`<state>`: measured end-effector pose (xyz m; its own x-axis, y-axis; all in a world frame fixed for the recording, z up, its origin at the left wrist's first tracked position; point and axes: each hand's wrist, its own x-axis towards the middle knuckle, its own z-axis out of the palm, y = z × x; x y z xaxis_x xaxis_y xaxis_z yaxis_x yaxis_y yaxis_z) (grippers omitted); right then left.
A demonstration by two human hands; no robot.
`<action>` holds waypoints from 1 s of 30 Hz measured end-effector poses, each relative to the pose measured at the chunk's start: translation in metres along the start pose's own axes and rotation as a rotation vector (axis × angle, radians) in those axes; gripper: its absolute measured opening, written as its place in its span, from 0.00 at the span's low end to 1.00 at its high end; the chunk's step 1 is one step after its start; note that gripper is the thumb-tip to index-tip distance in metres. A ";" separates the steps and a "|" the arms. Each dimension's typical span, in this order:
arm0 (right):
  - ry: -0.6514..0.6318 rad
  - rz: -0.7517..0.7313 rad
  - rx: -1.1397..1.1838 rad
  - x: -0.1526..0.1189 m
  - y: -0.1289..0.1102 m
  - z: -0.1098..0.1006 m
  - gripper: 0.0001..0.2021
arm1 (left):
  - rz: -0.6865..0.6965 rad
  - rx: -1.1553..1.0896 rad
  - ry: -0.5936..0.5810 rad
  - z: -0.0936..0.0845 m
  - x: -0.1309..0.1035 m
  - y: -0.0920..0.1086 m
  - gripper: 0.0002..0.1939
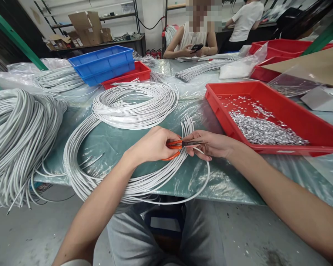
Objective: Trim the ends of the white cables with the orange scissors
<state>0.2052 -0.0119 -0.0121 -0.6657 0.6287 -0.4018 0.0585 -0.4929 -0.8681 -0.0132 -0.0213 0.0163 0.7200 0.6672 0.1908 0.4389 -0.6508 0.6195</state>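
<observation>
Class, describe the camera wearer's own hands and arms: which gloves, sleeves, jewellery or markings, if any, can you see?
The left hand and right hand are bare: no gloves, rings or watch visible. The left arm shows a pale, greyish fabric sleeve edge at the bottom; the right arm shows no sleeve. No printed markings are visible on either.

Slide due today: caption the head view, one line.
Left hand gripping an orange-handled tool, right hand alongside, over coiled white cables; red tray of silvery pieces nearby.
</observation>
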 end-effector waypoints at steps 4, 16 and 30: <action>0.065 -0.010 0.026 0.005 0.003 0.002 0.08 | -0.008 0.090 0.011 0.000 0.001 -0.002 0.05; 0.276 -0.009 0.183 0.010 0.005 0.013 0.04 | 0.027 0.353 0.058 0.000 0.003 -0.005 0.05; 0.247 -0.026 0.084 0.007 0.004 0.013 0.06 | 0.050 0.336 0.103 0.001 0.003 -0.007 0.04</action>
<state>0.1910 -0.0175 -0.0144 -0.4634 0.7647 -0.4478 -0.0251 -0.5165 -0.8559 -0.0136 -0.0148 0.0120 0.6948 0.6531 0.3012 0.5690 -0.7553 0.3253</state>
